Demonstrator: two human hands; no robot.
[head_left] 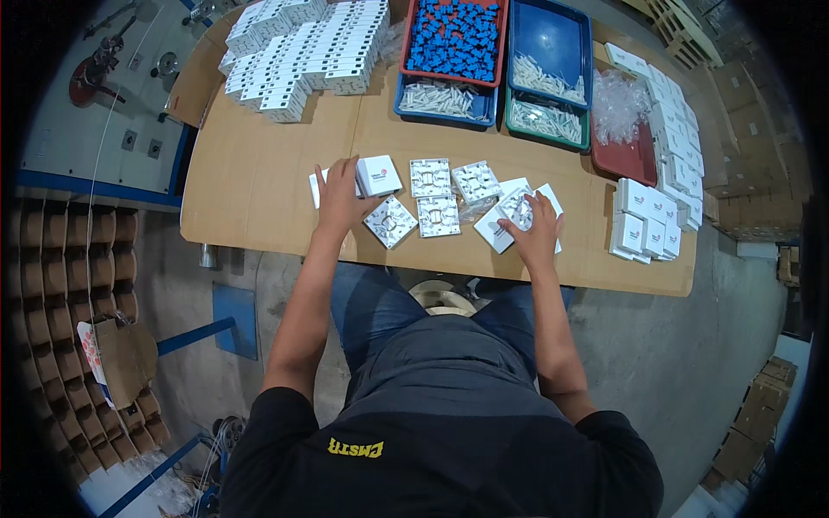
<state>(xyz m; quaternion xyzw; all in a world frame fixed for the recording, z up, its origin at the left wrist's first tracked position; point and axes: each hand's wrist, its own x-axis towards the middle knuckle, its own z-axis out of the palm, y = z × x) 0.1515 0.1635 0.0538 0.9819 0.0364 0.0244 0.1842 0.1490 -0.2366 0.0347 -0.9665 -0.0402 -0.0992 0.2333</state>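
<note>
While our left fingers (352, 170) splay beside a red-printed box (380, 176), right fingers (544, 210) grasping a patterned square (515, 208), blue pieces (453, 39) in red tray (458, 81)

black short-sleeved shirt (484, 470) | yellow lettering (356, 448) | blue trousers (367, 302), probably denim

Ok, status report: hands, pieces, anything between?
Left hand at white box. Right hand at grey-white piece. Four square pieces between hands.

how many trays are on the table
5 trays visible: a red tray of blue pieces, a blue tray under it, a second blue tray to the right, a green tray under that, and a second red tray partly under clear plastic. More may be hidden beneath.
</note>
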